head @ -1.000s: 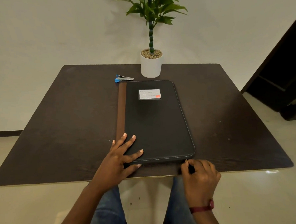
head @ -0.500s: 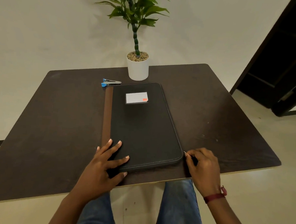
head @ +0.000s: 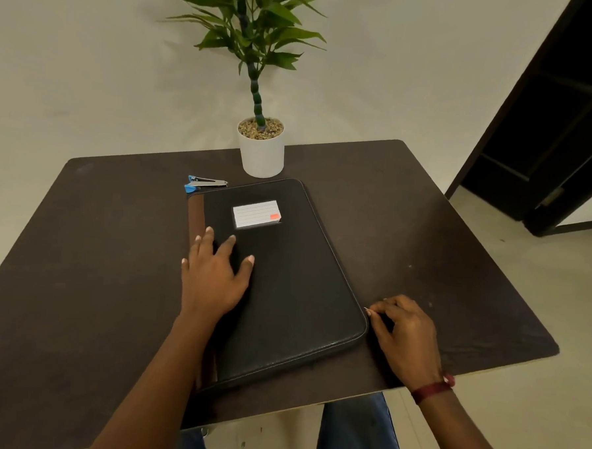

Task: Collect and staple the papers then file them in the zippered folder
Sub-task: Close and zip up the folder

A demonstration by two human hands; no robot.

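Pressure is being put on the folder [head: 284,285] by the left hand [head: 213,278], which is being held flat and palm down, with its fingers spread, on the left half of the black cover, just beside the brown spine strip [head: 196,215]. The folder is being kept shut and flat on the table [head: 98,248], with its long side running away from the person and its near end close to the table's near edge.

The right hand [head: 402,329] is being held at the folder's near right corner. Its fingers are being kept curled, and its thumb and forefinger are being pinched on a small pale thing at the zip line. That thing is being taken for the zip pull [head: 366,308], though it is too small to be told surely. A dark red band [head: 431,391] is being worn on the right wrist.

A lined white label [head: 256,213] with an orange patch is being carried on the far part of the cover, beyond the left fingertips and apart from them. The stapler [head: 206,184], blue and silver, is being left lying on the table just beside the folder's far left corner; whether the two touch cannot be told. A white pot [head: 262,157] holding pebbles and a green plant [head: 253,33] is being kept upright near the table's far edge, just beyond the folder. Blue jeans [head: 359,430] are being shown below the table's near edge.
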